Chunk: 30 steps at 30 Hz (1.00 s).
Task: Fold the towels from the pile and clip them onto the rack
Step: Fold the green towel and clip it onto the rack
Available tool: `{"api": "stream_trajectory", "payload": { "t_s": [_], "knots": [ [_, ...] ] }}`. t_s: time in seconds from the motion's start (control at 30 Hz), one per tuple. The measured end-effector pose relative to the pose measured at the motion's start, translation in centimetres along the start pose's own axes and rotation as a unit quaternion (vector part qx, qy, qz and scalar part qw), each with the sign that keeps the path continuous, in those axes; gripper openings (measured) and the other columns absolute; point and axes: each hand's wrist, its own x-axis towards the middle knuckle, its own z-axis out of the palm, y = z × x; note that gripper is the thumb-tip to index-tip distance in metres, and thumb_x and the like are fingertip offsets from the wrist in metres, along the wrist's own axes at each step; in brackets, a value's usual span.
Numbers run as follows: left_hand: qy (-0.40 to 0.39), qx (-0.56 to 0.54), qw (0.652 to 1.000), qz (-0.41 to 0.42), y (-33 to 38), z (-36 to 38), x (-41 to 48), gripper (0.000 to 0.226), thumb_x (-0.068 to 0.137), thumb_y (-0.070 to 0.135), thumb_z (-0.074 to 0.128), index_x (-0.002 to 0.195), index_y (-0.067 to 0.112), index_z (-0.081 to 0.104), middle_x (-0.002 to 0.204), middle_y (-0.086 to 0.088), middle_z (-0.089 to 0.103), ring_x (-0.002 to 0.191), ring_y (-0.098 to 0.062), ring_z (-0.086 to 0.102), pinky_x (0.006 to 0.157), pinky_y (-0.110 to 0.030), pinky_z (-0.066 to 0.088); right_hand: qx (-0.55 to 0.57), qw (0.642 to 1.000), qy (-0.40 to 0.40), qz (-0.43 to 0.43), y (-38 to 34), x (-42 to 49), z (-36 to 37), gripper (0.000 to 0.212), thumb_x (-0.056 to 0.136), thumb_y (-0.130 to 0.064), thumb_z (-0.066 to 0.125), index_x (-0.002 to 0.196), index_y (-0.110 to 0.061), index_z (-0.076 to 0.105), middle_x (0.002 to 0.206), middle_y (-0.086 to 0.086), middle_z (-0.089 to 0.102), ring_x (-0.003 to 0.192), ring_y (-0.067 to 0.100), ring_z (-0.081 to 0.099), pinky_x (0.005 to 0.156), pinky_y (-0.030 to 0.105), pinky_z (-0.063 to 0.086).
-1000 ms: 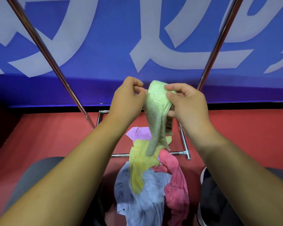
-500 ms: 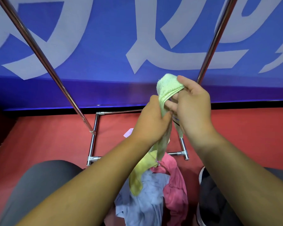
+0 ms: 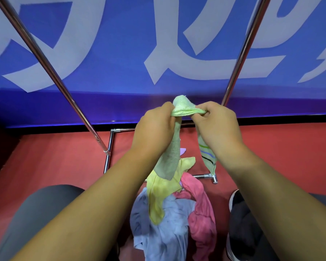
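**Left hand (image 3: pixel 154 129) and right hand (image 3: pixel 217 127), both pinching one green towel (image 3: pixel 183 105) by its top fold**

Left hand: fingers curled, gripping the left end of the fold. Right hand: fingers curled, thumb and forefinger nipping the right end. The hands are close together but apart, with a short run of fold stretched between them. Green towel: held in the air, doubled over, its plain half hanging under the left hand and its striped half under the right. Pile (image 3: pixel 177 208): on the red floor (image 3: pixel 55 162) below the hands, at the near bar of the base frame (image 3: pixel 205 176), with a yellow towel (image 3: pixel 158 191) uppermost, a pink towel (image 3: pixel 201 213) to the right and a pale blue towel (image 3: pixel 169 234) nearest. Rack (image 3: pixel 241 53): chrome poles rising left and right. Blue banner (image 3: pixel 120 44): along the floor's far edge. Black shoe (image 3: pixel 241 223): right of the pile.
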Motion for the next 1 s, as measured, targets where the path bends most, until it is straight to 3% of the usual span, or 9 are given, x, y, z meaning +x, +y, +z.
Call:
{"api": "stream_trajectory", "payload": {
  "t_s": [0.13,0.27,0.4,0.57,0.7,0.87,1.0],
  "knots": [
    [0.003,-0.014,1.0,-0.005,-0.4,-0.9,0.0,0.008,0.102,0.024,0.055,0.102,0.019,0.06,0.079,-0.003,0.065,0.076,-0.034,0.06,0.06,-0.046,0.051,-0.037,0.999,-0.012,0.015,0.3,-0.2,0.4,0.021,0.087,-0.043,0.056,0.092,-0.031,0.072,0.083,-0.007,0.073,0.086,0.022,0.068,0.076,0.04,0.059],
    [0.006,-0.019,1.0,-0.014,-0.6,-1.7,-0.3,0.008,0.1,0.021,0.055,0.104,0.021,0.062,0.086,-0.001,0.068,0.081,-0.03,0.062,0.064,-0.046,0.053,-0.089,0.995,-0.005,-0.054,0.7,-0.8,1.7,0.013,0.089,-0.033,0.062,0.083,-0.021,0.062,0.09,-0.003,0.06,0.086,0.025,0.06,0.071,0.04,0.054],
    [0.005,-0.008,1.0,-0.024,-0.5,-3.1,-1.2,0.011,0.1,0.018,0.054,0.106,0.017,0.062,0.087,-0.003,0.068,0.082,-0.032,0.062,0.066,-0.046,0.052,-0.033,0.994,0.0,-0.105,0.4,-2.0,2.6,0.017,0.085,-0.023,0.066,0.075,-0.016,0.055,0.079,0.001,0.052,0.073,0.026,0.054,0.067,0.045,0.051],
    [0.017,0.006,0.999,-0.051,-0.5,-5.5,-2.7,0.01,0.104,0.02,0.05,0.104,0.014,0.058,0.088,-0.004,0.064,0.082,-0.032,0.059,0.069,-0.05,0.052,0.009,0.991,-0.001,-0.136,-1.5,-3.5,2.2,0.017,0.087,-0.021,0.065,0.077,-0.015,0.053,0.075,0.001,0.055,0.072,0.026,0.051,0.066,0.045,0.046],
    [0.019,0.011,0.997,-0.07,0.1,-7.9,-3.5,0.01,0.103,0.022,0.05,0.102,0.013,0.052,0.084,-0.007,0.061,0.078,-0.034,0.058,0.063,-0.047,0.049,0.052,0.989,-0.017,-0.134,-3.8,-4.4,1.4,0.011,0.09,-0.017,0.062,0.086,-0.015,0.053,0.071,0.004,0.058,0.072,0.03,0.052,0.066,0.043,0.045],
    [0.029,0.02,0.996,-0.079,1.1,-12.0,-3.8,0.01,0.102,0.023,0.052,0.101,0.013,0.053,0.083,-0.008,0.062,0.078,-0.036,0.058,0.064,-0.048,0.051,0.02,0.987,-0.039,-0.154,-6.9,-5.0,-0.4,0.009,0.095,-0.019,0.058,0.093,-0.015,0.051,0.075,0.007,0.062,0.073,0.035,0.056,0.066,0.046,0.051],
    [0.032,0.051,0.994,-0.092,2.1,-15.2,-3.3,0.016,0.103,0.028,0.047,0.105,0.013,0.052,0.086,-0.009,0.061,0.08,-0.038,0.059,0.057,-0.04,0.041,0.014,0.987,-0.039,-0.158,-10.2,-5.3,-2.8,0.011,0.097,-0.024,0.056,0.097,-0.013,0.053,0.084,0.009,0.064,0.078,0.034,0.058,0.066,0.044,0.05]
  ]
}}
